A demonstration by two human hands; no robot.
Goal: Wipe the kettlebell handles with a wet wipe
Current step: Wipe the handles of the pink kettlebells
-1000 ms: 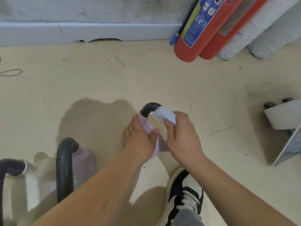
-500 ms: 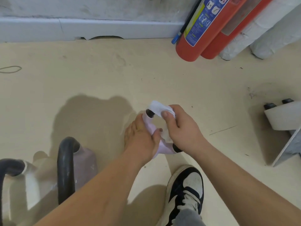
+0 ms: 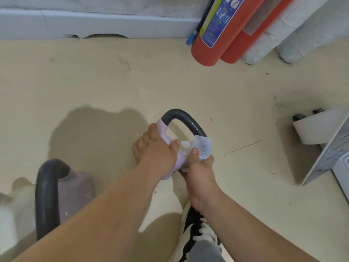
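head view: i see the left hand [image 3: 159,155] gripping the pink kettlebell [image 3: 163,130] to steady it on the floor [image 3: 113,82], while the right hand [image 3: 200,174] pinches the wet wipe [image 3: 203,146] round the right end of its dark handle [image 3: 186,118]. i judge this handle partly wiped, with two more kettlebells [image 3: 75,186] waiting at lower left. the floor is beige and dusty, and fire extinguishers [image 3: 209,38] lean by the wall [image 3: 94,4].
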